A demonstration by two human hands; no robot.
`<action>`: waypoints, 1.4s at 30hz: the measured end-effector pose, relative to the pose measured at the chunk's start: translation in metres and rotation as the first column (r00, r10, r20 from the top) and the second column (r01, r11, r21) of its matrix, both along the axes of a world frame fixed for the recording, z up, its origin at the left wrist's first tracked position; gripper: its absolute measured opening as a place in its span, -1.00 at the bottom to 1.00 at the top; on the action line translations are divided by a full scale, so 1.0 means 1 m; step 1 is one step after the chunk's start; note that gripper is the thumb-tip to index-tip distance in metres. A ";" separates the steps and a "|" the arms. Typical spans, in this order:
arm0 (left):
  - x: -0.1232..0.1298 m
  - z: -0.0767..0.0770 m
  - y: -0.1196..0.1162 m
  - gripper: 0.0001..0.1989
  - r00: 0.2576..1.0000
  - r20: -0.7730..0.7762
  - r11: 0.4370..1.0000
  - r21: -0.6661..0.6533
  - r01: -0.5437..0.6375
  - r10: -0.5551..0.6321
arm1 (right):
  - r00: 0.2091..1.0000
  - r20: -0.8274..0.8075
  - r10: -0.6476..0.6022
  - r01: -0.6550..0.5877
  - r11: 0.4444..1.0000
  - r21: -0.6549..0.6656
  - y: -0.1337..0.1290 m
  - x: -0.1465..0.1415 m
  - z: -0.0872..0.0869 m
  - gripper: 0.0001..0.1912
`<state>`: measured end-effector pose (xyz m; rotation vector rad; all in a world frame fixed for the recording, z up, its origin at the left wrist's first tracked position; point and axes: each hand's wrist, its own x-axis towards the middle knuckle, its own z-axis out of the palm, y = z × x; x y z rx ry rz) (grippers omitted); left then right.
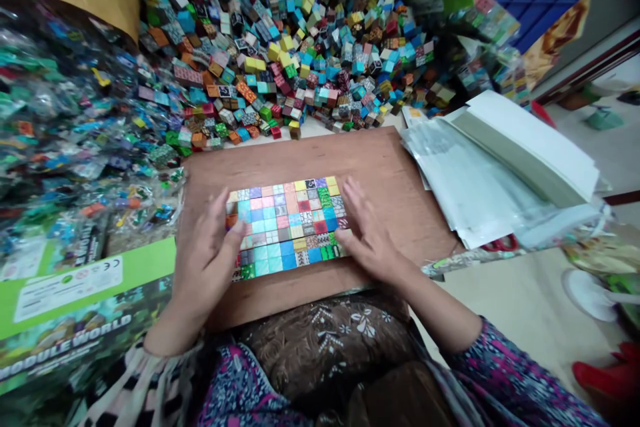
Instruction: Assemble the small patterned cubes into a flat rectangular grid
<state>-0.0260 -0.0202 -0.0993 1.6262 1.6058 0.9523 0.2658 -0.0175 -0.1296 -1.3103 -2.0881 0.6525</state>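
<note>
A flat rectangular block of small patterned cubes [287,223], set in several tight rows, lies on a brown wooden board [320,153]. At its left end is my left hand [207,260], fingers stretched along the side and thumb over the near-left cubes. My right hand [373,240] is at the right end, its thumb by the lower right corner and its fingers extended upward. Both hands have their fingers apart and grasp nothing; whether the fingertips press on the end cubes I cannot tell for certain.
Behind the board spreads a large heap of loose coloured cubes [300,47]. Clear bags of small parts [75,133] pile up at left, above a green printed box [85,307]. Clear plastic sleeves [480,173] overlap the board's right edge, with red scissor handles [501,243] beneath.
</note>
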 end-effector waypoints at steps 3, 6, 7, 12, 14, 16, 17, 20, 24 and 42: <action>0.018 0.016 0.034 -0.54 0.968 -0.205 0.979 0.113 0.168 -0.143 | 0.987 0.125 0.100 -0.127 0.963 0.235 -0.015 0.000 -0.001 -0.02; 0.047 0.019 0.079 -0.55 0.897 -0.323 0.938 0.064 0.341 -0.303 | 0.962 0.233 0.145 -0.211 0.933 0.292 -0.022 -0.002 -0.011 -0.10; 0.058 0.017 0.094 -0.55 0.862 -0.344 0.914 0.026 0.406 -0.373 | 0.955 0.254 0.151 -0.224 0.931 0.289 -0.021 -0.002 -0.014 -0.15; 0.103 0.001 0.140 -0.74 0.772 -0.322 0.835 -0.146 0.531 -0.547 | 0.923 0.336 0.186 -0.271 0.935 0.227 -0.012 0.000 -0.018 -0.31; 0.112 -0.002 0.142 -0.72 0.751 -0.325 0.816 -0.166 0.554 -0.575 | 0.907 0.367 0.207 -0.294 0.935 0.200 -0.009 0.000 -0.017 -0.36; 0.115 -0.002 0.140 -0.67 0.731 -0.356 0.808 -0.158 0.567 -0.582 | 0.894 0.392 0.217 -0.309 0.932 0.187 -0.008 -0.001 -0.016 -0.39; 0.115 -0.002 0.137 -0.66 0.721 -0.377 0.807 -0.153 0.570 -0.581 | 0.889 0.401 0.220 -0.312 0.933 0.180 -0.007 -0.002 -0.017 -0.40; 0.114 -0.001 0.132 -0.65 0.696 -0.442 0.810 -0.142 0.568 -0.566 | 0.891 0.392 0.230 -0.312 0.937 0.159 -0.006 -0.003 -0.019 -0.39; 0.112 -0.003 0.132 -0.62 0.670 -0.478 0.802 -0.138 0.581 -0.568 | 0.901 0.360 0.241 -0.319 0.931 0.177 -0.004 -0.004 -0.023 -0.40; 0.060 0.021 0.131 -0.57 0.647 -0.502 0.817 -0.296 0.495 -0.574 | 0.760 0.625 0.177 -0.468 0.817 0.337 -0.023 -0.059 0.015 -0.38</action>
